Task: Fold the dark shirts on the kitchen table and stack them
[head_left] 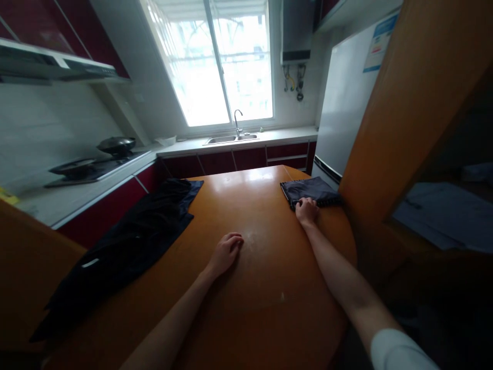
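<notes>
My left hand (225, 253) rests on the bare middle of the orange-brown wooden table (246, 288). Its fingers are loosely curled in, and nothing shows in them. Toward the far right of the tabletop, my right hand (307, 209) has its fingers bent over the near edge of a folded dark cloth (314, 190) with a ruffled trim. The cloth lies flat, and the fingertips are partly hidden. Along the left side of the table a larger black garment (127, 239) is spread out, with a small white label (90, 263) on it, apart from my left hand.
Beyond the table runs a counter with a sink (227, 139) under a bright window. A stove with a dark pan (116, 145) stands at left. The fridge (346, 97) and a wooden post (400, 118) border the right. Pale cloth (447, 210) lies past the post.
</notes>
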Available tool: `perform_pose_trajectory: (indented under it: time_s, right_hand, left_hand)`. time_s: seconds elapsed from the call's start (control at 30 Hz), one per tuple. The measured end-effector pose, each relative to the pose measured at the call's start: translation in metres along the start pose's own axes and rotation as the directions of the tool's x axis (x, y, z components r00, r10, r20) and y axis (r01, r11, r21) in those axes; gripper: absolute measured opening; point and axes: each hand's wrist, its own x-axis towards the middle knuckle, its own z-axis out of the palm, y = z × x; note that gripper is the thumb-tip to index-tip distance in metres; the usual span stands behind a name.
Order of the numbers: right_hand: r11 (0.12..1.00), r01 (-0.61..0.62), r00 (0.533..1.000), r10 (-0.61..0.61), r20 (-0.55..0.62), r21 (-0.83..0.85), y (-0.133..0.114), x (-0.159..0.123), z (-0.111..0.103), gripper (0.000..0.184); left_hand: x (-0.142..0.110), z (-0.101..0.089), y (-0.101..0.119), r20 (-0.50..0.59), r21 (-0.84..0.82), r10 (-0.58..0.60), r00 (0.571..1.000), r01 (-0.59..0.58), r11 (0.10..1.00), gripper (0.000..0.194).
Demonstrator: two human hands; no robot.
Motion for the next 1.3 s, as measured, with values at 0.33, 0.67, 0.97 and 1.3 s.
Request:
perform_pose_trajectory:
  time_s: [0.33, 0.67, 0.97, 1.3]
  right_hand:
    - [0.841, 0.364, 0.894, -0.436, 0.102, 0.401, -0.061, -0.049, -0.030, 0.020]
    - [0.684, 0.380, 0.726, -0.637, 0.257, 0.622, -0.077, -0.084, -0.013, 0.017]
    - [0.762, 0.283, 0.552, -0.627, 0.551, 0.583, -0.078, -0.106, -0.006, 0.021]
    - [0.877, 0.262, 0.740, -0.450, 0.500, 0.402, -0.070, -0.083, -0.008, 0.026]
  left_hand:
    - [0.002, 0.003, 0.002, -0.101, -0.169, -0.139, 0.985, 0.120, 0.978, 0.043]
    - [-0.014, -0.015, 0.060, 0.049, 0.073, 0.387, 0.921, -0.390, 0.918, 0.027]
    - [-0.014, -0.006, 0.071, 0.166, 0.006, 0.385, 0.908, -0.391, 0.920, 0.021]
    - [-0.015, -0.014, 0.064, -0.005, 0.074, 0.319, 0.948, -0.318, 0.945, 0.025]
